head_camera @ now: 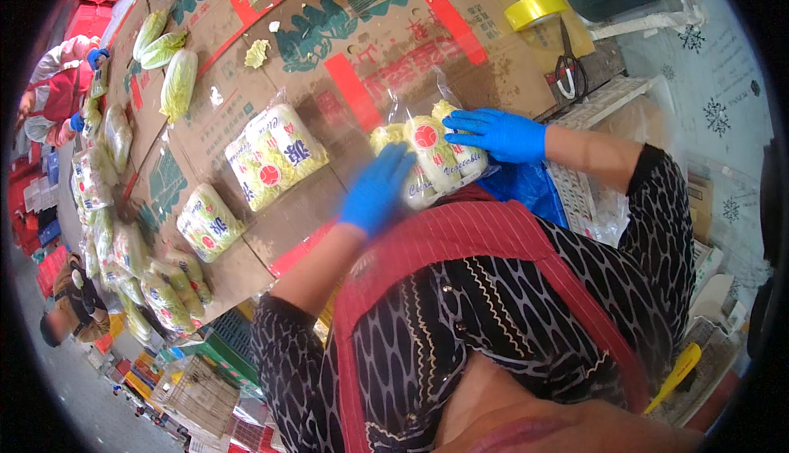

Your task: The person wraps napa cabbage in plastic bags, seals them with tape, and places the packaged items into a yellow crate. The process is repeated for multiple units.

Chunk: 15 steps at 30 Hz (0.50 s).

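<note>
A clear printed plastic bag of napa cabbages (434,157) lies at the table edge against my red apron. My left hand (379,191), in a blue glove and blurred, is at the bag's left side with its fingers apart. Across the bag's upper right part rests my right hand (496,134), also blue-gloved, fingers extended and pressed on the film. The bag's top end is loose and stands up. Two more bagged packs, a larger one (277,156) and a smaller one (211,223), lie to the left on the cardboard.
Cardboard (296,92) covers the table. Loose napa cabbages (179,85) lie at the upper left, many bagged ones (129,256) along the far left edge. Yellow tape (536,9) and scissors (568,68) are at the upper right, beside a white plastic crate (570,191). Other people work at left.
</note>
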Tool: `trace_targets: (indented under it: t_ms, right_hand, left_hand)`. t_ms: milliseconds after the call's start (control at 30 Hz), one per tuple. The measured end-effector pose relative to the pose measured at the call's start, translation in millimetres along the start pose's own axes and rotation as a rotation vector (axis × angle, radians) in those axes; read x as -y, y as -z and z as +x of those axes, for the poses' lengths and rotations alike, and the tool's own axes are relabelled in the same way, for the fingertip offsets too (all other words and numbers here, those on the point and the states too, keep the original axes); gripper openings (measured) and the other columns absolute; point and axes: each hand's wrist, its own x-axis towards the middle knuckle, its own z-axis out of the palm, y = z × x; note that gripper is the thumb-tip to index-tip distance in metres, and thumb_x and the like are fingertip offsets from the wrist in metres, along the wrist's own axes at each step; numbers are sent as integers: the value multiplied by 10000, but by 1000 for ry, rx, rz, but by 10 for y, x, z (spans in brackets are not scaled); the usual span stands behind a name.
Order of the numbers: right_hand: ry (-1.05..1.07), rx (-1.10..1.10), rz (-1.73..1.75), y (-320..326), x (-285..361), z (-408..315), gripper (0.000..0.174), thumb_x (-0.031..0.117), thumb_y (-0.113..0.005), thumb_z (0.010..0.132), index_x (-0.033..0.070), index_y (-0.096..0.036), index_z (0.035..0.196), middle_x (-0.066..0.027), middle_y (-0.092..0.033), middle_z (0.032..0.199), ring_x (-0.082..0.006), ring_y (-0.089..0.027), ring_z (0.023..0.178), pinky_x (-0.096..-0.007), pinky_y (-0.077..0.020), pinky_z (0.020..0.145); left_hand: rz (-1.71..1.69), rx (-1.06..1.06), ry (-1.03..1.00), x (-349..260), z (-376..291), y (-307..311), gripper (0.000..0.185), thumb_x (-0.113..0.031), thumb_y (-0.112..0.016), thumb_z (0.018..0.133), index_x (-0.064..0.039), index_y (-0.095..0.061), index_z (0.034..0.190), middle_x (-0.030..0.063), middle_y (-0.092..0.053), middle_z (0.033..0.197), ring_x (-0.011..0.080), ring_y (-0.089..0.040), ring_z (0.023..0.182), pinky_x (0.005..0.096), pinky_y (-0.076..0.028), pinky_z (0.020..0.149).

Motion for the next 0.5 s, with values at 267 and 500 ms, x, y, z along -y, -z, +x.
trace_targets:
  t_ms: [267, 500]
  right_hand:
    - [-347, -189, 506, -328, -274, 468, 450, 110, -638, 895, 137, -562, 1338, -141, -588, 1331, -285, -566, 1233, -387, -441, 1065]
    - [-642, -244, 696, -308, -508, 700, 706, 392, -801, 782, 68, -535, 1350, -170, -625, 1287, -305, -613, 1172, -430, -477, 997]
  left_hand:
    - [-200, -103, 227, 499, 160, -276, 614, -120, -715, 811, -101, -488, 1382, 191, -586, 1326, 361, -588, 1206, 397, -482, 991]
    - [-659, -374, 447, 914, 418, -429, 700, -218, -762, 865, 6, -381, 1407, 174, -570, 1314, 249, -573, 1180, 376, -469, 994]
